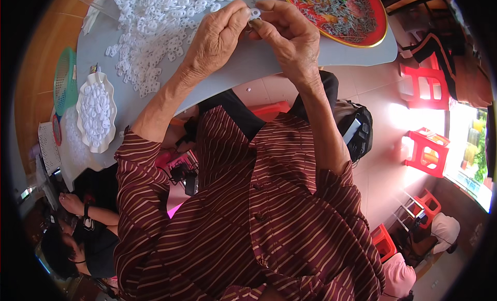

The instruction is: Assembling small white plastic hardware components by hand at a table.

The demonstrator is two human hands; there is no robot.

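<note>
Close together over the far edge of the grey table (207, 83), my two hands pinch one small white plastic clip (254, 13) with a hole in it. My left hand (217, 39) grips it from the left between thumb and fingers. Meeting it from the right, my right hand (290, 39) holds the clip with thumb and forefinger; its other fingers are curled. Whether a nail is in the clip cannot be made out. Left of my hands spreads a heap of similar white clips (150, 21). A round red tray (382, 21) with a gold rim, full of loose grey nails (341, 19), lies to the right.
A white leaf-shaped dish (111, 140) of white pieces and a green mesh basket (64, 81) stand at the left. Red stools (427, 151) are on the tiled floor at the right. One person (98, 244) sits at lower left, others at right. A backpack (357, 130) is below the table.
</note>
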